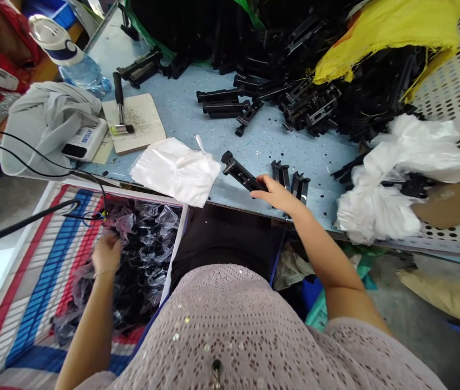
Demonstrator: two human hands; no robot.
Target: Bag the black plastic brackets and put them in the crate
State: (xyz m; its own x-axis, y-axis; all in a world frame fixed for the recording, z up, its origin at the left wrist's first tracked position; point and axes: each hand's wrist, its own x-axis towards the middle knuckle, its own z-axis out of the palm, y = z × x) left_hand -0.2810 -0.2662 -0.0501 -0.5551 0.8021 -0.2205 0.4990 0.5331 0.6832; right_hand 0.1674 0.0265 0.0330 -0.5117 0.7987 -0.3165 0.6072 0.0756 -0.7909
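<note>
Held black part (238, 171): slanted over the tabletop (183, 122) near its front edge, far end pointing left; an end hold presumably leaves most of its length free.
Right grip (277, 195): thumb and fingers closed on the part's near end, parted only by its thickness.
Neighbouring pair: two black parts (281, 174) lie just beside the right grip, apparently set apart for easy reach.
White plastic (177, 170): flat at the edge, left of the held part, probably there to be handy.
Left grip (106, 253): lowered over plastic-wrapped parts (143, 254), fingers curled; whether they pinch anything, I cannot tell.
Striped bag (35, 287): below the tabletop, around the wrapped parts, its mouth spread, seemingly for access.
Heap of black parts (311, 103): farther back, probably to leave working room in front.
Hammer (119, 103): head on a board (144, 130), which perhaps shields the surface.
</note>
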